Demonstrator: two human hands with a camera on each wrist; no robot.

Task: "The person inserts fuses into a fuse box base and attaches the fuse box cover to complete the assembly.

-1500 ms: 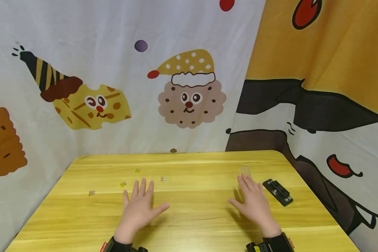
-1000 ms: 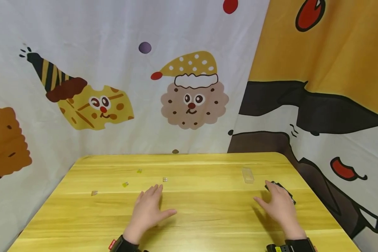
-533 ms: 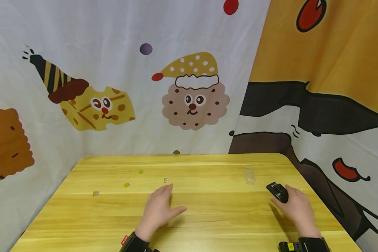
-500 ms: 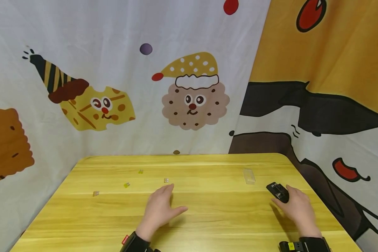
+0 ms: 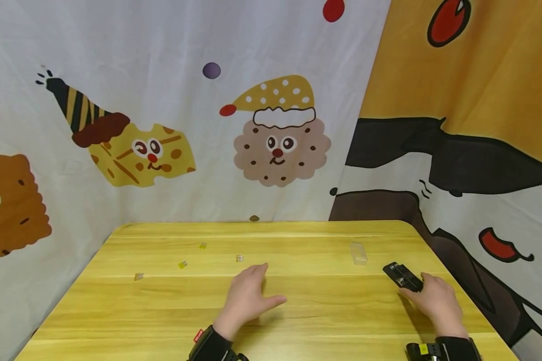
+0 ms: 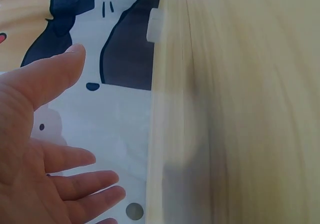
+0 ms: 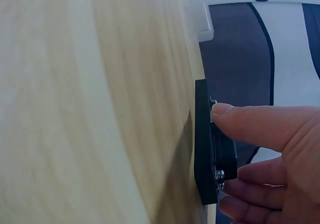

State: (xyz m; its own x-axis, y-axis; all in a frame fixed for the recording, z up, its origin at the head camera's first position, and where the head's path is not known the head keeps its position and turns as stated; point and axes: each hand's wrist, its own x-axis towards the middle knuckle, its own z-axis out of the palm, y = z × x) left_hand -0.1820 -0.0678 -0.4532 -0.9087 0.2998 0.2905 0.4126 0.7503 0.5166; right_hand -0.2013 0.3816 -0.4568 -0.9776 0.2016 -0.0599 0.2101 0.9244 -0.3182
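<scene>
My right hand holds a black fuse holder by its near end, at the right of the table. In the right wrist view the thumb presses one side of the fuse holder, the fingers curl at the other, and metal screws show at the ends. Over the middle of the table hovers my left hand, thumb spread and nothing in it. Nearest to it is a small clear blade fuse. Farther left lie two yellow ones, one being this blade fuse, and a brownish blade fuse.
A clear plastic cover lies at the back right, just left of the fuse holder. The wood-grain table ends at a curtain printed with cartoon food. Both wrists wear black bands with cameras.
My right hand moved right, reached over the fuse holder, took hold of its near end and drew back slightly. My left hand moved right. The view shifted a little.
</scene>
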